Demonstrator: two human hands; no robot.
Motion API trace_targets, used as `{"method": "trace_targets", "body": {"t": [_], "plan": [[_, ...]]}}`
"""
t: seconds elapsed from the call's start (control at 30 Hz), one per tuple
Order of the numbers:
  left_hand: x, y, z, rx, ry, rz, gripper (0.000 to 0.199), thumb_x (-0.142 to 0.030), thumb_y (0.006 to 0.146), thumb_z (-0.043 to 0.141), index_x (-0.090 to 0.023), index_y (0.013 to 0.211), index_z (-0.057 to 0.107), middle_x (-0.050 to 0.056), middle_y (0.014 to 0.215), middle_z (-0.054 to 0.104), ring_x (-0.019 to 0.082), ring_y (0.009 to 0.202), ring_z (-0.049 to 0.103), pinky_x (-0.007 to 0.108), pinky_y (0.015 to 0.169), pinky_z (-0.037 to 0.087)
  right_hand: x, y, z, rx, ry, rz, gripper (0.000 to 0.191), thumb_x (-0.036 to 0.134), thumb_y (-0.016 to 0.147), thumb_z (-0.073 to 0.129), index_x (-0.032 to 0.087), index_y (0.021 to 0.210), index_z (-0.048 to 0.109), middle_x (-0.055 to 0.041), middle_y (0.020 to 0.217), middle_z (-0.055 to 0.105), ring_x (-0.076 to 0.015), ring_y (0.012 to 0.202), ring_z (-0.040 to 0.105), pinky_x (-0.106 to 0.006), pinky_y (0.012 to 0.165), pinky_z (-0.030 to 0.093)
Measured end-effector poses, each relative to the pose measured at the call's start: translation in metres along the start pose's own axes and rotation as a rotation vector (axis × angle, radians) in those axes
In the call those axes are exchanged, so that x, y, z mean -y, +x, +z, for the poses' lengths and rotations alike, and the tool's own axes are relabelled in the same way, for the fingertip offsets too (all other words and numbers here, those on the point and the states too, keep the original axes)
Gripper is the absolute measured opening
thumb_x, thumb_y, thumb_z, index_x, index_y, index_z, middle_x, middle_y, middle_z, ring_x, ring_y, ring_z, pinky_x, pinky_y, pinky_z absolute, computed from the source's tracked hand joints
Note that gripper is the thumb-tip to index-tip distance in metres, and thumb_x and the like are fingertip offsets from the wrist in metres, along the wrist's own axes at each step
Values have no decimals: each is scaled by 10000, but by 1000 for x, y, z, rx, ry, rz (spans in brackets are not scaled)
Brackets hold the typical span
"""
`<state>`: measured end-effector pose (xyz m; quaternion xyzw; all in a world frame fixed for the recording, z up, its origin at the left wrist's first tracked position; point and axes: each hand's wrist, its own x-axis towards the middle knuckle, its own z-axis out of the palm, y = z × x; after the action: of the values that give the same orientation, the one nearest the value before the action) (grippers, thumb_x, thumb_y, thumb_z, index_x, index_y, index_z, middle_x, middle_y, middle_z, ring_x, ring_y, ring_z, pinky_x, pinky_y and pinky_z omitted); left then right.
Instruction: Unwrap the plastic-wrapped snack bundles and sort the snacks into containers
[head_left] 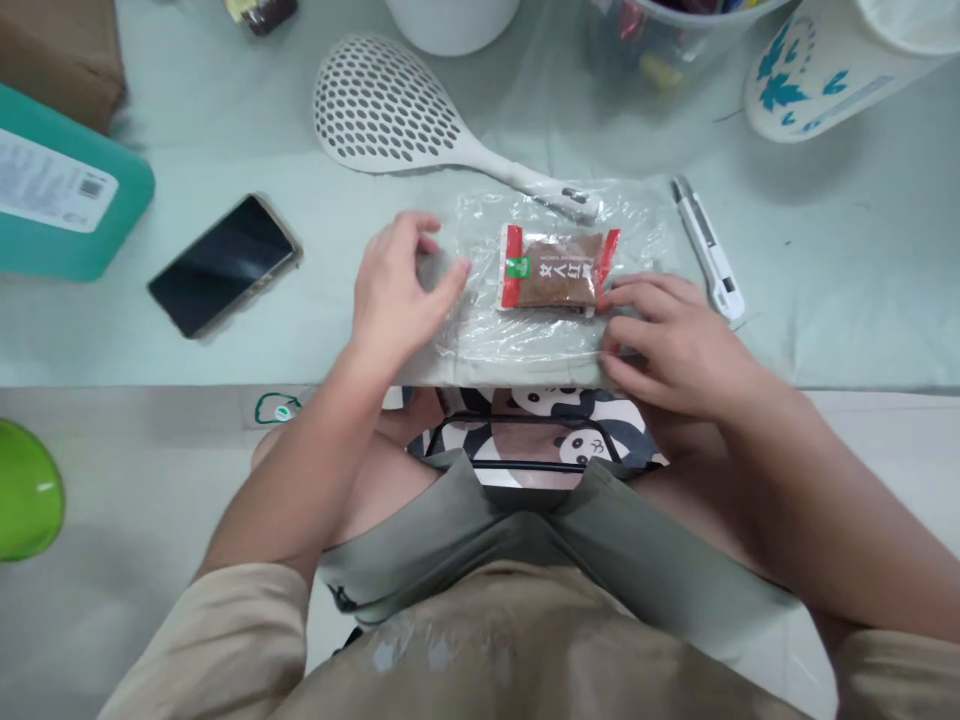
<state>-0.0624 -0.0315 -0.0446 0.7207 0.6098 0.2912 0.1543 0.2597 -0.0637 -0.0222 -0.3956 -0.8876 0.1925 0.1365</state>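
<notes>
A small brown packet (559, 270) with red ends, a green patch and white printed characters lies on a crinkled clear plastic bag (487, 335) near the table's front edge. My left hand (397, 290) is open beside the bag's left side, thumb and fingers apart, holding nothing. At the packet's lower right corner is my right hand (667, 335), its fingers bent and apart over the bag. The fingertips are close to the red end; whether they touch it I cannot tell. To the right of the bag lies a white utility knife (707, 248).
A white slotted skimmer (390, 110) lies behind the bag, its handle end at the plastic. At left are a phone (225, 265) and a green container (71, 190). A clear tub (660, 45), a paper cup (832, 70) and a white bowl (454, 20) stand at the back.
</notes>
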Motion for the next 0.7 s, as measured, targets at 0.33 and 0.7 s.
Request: {"method": "trace_targets", "body": {"t": [0.33,0.7], "plan": [[-4,19,19,38,-79,-49,172,-394,962,588,-269,1063,648,-5,810,707,179,745,638,373,759,542,-2,1,-1,-18,-43,-51,127,276,907,592,240,789,620,-81,1203,728,-317,1242,646,-535,1035,546],[-9,8,5,-159,-15,75,128,-319,915,618,-267,1031,609,57,1005,666,236,952,650,452,873,553,9,9,-14,-169,6,-19,132,324,905,655,246,811,604,-63,1002,772,-286,985,729,-461,857,553]]}}
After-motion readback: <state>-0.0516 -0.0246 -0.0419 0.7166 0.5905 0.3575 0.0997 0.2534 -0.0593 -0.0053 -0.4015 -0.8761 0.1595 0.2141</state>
